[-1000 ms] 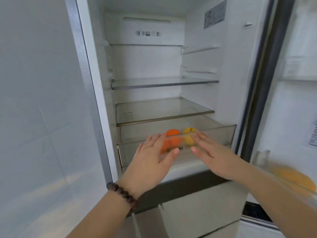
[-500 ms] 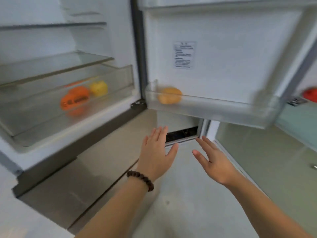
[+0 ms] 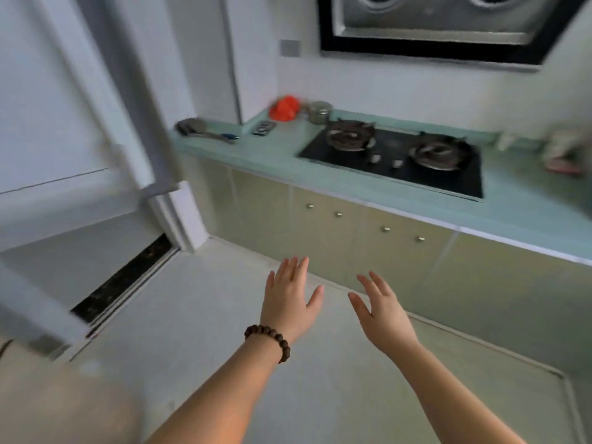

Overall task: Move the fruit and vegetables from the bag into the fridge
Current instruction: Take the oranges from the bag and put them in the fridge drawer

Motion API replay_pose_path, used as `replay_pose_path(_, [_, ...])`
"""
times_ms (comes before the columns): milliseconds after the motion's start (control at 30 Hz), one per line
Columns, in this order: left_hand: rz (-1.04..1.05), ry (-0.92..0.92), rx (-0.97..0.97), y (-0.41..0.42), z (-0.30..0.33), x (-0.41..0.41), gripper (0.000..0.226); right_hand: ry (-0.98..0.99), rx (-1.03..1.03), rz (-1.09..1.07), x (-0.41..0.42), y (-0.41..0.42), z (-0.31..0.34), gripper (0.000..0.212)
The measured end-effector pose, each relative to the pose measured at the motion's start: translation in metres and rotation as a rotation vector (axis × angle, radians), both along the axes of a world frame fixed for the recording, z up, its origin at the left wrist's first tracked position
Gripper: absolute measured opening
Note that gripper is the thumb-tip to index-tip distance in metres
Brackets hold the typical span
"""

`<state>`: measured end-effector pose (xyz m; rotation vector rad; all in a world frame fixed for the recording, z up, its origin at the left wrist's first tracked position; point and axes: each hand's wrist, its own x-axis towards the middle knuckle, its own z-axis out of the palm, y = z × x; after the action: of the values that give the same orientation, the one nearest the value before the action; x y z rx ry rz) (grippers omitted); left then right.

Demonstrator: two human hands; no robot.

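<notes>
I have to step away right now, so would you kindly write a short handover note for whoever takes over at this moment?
Left hand: open, empty, held over the floor; beaded bracelet on its wrist.
Right hand: open, empty, beside the left one, apart from it.
Job's things: the red bag sits on the green counter, in the corner left of the gas hob. The open fridge door fills the left side; the fridge's inside is out of view.
Done: cannot tell from this view.
Left: go to the red bag, check for remaining produce, carry it to the fridge.
</notes>
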<state>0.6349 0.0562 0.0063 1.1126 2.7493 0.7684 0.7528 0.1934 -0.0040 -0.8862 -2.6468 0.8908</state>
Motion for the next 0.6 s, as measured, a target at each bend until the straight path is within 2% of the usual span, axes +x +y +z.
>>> replay_pose_path(133, [-0.233,0.014,-0.016,0.118,-0.016,0.056,0.076,-0.025,-0.022,-0.258,0.080,0.078,-0.016,0.052])
replay_pose_path(267, [-0.474,-0.002,-0.029,0.212,-0.027,0.121,0.075,-0.022,-0.038,-0.500,0.156,0.131,-0.025,0.049])
replay_pose_path(600, [-0.925,-0.060,-0.088,0.371,-0.043,0.258,0.067,-0.017,-0.055,-1.027,0.305,0.210,-0.039,0.043])
